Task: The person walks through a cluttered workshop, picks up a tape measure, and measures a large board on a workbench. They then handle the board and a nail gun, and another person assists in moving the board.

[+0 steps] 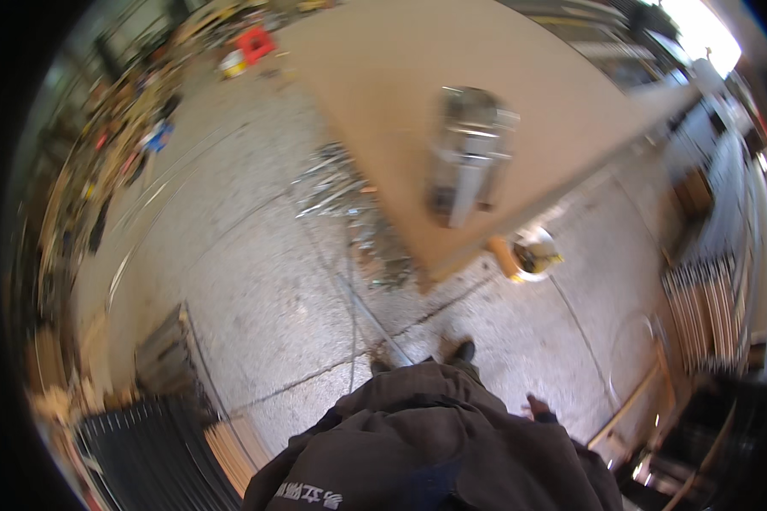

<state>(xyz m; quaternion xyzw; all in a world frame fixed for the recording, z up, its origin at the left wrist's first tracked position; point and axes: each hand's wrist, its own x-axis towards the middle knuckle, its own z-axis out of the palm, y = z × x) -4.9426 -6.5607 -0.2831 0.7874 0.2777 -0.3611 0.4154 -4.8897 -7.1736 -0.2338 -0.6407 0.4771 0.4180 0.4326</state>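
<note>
My right hand [534,406] hangs low at my right side, small and slightly blurred. Its fingers look apart, and I see nothing held in it. The left hand is out of sight behind my dark jacket [435,439]. Ahead of me stands a large brown board-topped table [383,77], with one corner pointing toward me. Near that corner sits a shiny silvery object [473,153], too smeared by motion to name. Neither hand touches it. A round bucket [534,255] with things inside stands on the floor beside the table's corner.
Several metal pieces [337,183] lie scattered on the concrete floor [230,187] left of the table. Dark ribbed panels [149,451] are at the lower left. Stacked slats [707,311] and a wooden strip [626,409] are at the right. Clutter lines the left wall.
</note>
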